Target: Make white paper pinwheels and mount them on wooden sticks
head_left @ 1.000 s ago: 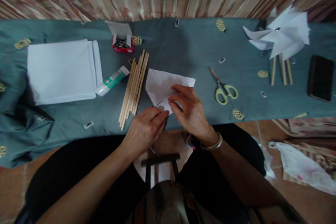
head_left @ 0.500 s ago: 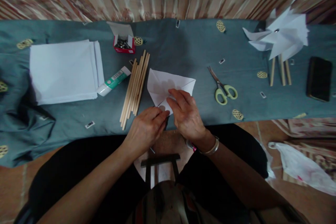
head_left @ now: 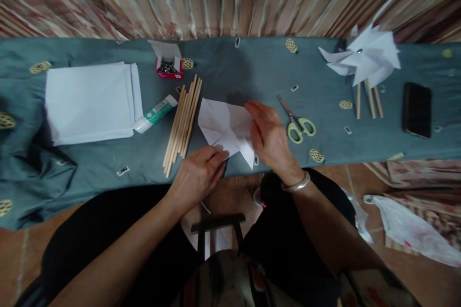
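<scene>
Head view: left hand (head_left: 196,175) pins the folded white paper (head_left: 225,127) to the tabletop (head_left: 252,72), fingers curled; right hand (head_left: 272,136), fingers loose, lifts its right flap.

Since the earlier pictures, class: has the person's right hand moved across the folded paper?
Yes. The right hand has shifted right, toward the scissors, lifting a flap of the folded paper.

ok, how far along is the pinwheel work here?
Done: white pinwheels on sticks lie far right. In hand: a cut, partly folded sheet; the left hand pins its near corner, the right hand lifts a flap. Left: it has no stick yet; loose sticks, pin box, glue and blank paper wait.
</scene>
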`<state>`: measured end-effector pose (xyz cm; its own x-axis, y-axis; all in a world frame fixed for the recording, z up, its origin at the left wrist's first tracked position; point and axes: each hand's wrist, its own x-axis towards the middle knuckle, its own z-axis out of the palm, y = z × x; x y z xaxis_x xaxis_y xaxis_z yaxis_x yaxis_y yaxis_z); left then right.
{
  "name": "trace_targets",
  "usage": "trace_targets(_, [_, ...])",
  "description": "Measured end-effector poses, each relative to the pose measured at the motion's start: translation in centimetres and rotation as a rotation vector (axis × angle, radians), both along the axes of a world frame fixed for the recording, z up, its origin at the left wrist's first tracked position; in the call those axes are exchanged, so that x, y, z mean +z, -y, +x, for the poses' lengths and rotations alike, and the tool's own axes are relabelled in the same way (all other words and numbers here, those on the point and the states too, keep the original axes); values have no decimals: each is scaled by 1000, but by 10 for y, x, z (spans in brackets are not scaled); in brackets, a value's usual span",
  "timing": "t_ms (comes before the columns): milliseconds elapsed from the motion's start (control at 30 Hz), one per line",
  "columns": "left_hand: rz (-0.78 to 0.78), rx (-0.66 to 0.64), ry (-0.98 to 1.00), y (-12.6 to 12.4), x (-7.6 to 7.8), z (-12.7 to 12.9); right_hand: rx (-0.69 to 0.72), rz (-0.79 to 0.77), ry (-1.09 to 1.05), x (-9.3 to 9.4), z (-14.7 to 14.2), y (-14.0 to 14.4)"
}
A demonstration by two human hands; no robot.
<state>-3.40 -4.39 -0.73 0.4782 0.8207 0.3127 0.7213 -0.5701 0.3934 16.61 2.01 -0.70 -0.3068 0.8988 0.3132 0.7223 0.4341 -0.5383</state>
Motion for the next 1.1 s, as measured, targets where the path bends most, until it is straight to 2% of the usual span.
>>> trace_targets(167, [-16,5,2,0,1,-1,12,-23,121,-2,3,-24])
trace_targets(400, [29,-2,10,-3,5,-7,-29,-61,65,8,17,-23])
trace_targets(567, [63,-10,17,-8,6,-12,-127,-261,-83,14,35,-16])
trace_targets(733, [56,7,18,-15,6,-13,-166,-360,-255,9,54,-1])
trace_targets(900, [115,63,-13,-21,10,-7,-210,-361,-152,13,56,20])
trace_targets(967, [155,36,0,-18,14,0,-210,-351,-98,17,53,28])
trace_targets(1100, [133,-155,-7,-4,15,18,-227,-353,-59,20,49,38])
